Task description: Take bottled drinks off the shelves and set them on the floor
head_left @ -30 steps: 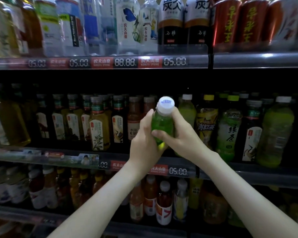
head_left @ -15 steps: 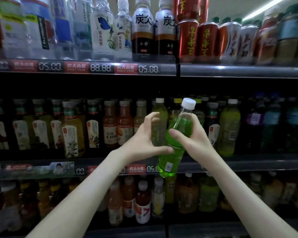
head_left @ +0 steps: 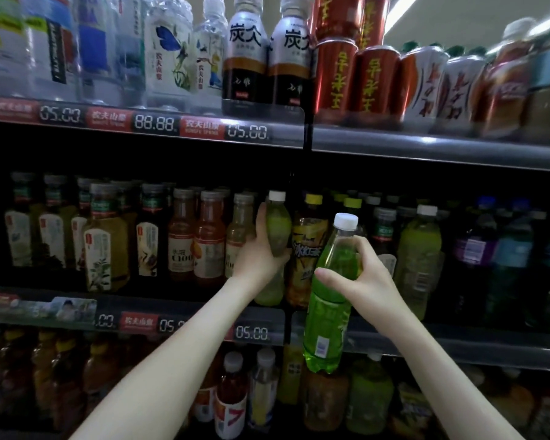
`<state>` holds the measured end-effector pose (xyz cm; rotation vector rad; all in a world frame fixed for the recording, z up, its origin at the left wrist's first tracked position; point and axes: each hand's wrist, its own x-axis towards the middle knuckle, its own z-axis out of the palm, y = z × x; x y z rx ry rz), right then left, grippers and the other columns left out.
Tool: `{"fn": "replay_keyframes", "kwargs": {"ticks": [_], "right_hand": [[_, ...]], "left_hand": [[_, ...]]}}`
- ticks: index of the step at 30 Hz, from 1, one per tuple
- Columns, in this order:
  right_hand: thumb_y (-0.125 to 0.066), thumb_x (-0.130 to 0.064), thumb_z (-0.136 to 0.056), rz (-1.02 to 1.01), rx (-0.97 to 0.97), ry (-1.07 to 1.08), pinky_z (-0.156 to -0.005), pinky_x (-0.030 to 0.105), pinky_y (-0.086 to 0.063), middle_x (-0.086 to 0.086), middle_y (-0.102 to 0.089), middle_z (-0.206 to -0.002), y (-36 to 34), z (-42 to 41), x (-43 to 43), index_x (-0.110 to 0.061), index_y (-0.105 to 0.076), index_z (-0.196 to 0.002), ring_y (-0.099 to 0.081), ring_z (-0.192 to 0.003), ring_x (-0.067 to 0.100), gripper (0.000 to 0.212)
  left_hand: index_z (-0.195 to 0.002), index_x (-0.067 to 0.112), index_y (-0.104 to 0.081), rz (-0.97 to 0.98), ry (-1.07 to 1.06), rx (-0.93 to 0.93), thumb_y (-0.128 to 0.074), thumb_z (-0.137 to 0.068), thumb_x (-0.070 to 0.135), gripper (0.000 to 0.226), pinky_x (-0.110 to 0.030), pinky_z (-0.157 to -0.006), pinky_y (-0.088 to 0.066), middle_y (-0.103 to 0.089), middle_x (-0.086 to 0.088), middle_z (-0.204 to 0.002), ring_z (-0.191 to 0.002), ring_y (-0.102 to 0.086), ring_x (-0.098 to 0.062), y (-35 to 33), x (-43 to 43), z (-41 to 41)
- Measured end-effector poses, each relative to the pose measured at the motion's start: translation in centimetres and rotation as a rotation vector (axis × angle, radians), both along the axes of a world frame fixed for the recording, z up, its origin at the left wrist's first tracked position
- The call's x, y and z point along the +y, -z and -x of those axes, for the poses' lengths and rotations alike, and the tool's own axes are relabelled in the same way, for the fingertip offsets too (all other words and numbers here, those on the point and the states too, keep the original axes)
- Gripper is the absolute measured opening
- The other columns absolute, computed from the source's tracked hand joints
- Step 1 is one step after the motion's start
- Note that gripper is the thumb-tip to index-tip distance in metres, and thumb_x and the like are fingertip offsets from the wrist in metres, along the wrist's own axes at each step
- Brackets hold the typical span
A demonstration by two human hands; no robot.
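Note:
My right hand (head_left: 364, 277) grips a bright green bottle with a white cap (head_left: 329, 315) by its upper body, holding it tilted in front of the middle shelf. My left hand (head_left: 261, 249) reaches into the middle shelf and wraps round a second green bottle with a white cap (head_left: 278, 230), which stands upright on the shelf among its neighbours. The lower part of that bottle is partly hidden by my hand.
The middle shelf (head_left: 458, 344) is packed with tea and juice bottles, a yellow iced-tea bottle (head_left: 308, 249) right beside my left hand. The top shelf (head_left: 426, 144) carries water bottles and red cans (head_left: 337, 77). More bottles fill the bottom shelf.
My left hand let go of the bright green bottle and reached up into the shelf onto a second green bottle. My right hand drew the first bottle to the right and lower.

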<state>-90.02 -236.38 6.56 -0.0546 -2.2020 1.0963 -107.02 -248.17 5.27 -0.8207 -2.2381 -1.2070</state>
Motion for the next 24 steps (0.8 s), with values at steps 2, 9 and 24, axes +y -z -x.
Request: {"fn": "replay_keyframes", "kwargs": {"ticks": [2, 9, 24], "right_hand": [[-0.076, -0.038, -0.078, -0.014, -0.031, -0.028, -0.082, 0.019, -0.047, -0.021, -0.059, -0.111, 0.2, 0.4, 0.3, -0.033, -0.047, -0.121, -0.056, -0.101, -0.006, 0.053], [-0.076, -0.040, -0.077, -0.008, -0.045, -0.074, -0.093, 0.031, -0.048, -0.019, -0.058, -0.115, 1.5, 0.4, 0.1, -0.032, -0.047, -0.122, -0.056, -0.111, 0.006, 0.055], [-0.082, -0.026, -0.073, 0.152, -0.205, 0.061, -0.069, 0.011, -0.043, -0.017, -0.068, -0.087, 11.8, -10.3, -2.7, -0.034, -0.053, -0.099, -0.061, -0.082, -0.010, 0.040]], "left_hand": [[-0.148, 0.036, 0.012, -0.050, -0.008, 0.008, -0.068, -0.082, 0.036, 0.103, -0.039, -0.072, -0.055, -0.061, -0.016, -0.119, -0.089, -0.065, -0.032, 0.3, -0.2, -0.3], [-0.138, 0.050, 0.004, -0.283, 0.060, 0.187, -0.071, -0.084, 0.032, 0.095, -0.033, -0.085, -0.050, -0.045, -0.007, -0.143, -0.116, -0.057, -0.026, 2.0, -2.7, -6.2], [-0.134, 0.055, 0.000, -0.142, 0.252, -0.088, -0.074, -0.079, 0.035, 0.094, -0.035, -0.086, -0.050, -0.049, -0.001, -0.139, -0.112, -0.058, -0.021, 12.7, -8.2, -18.7]]}}
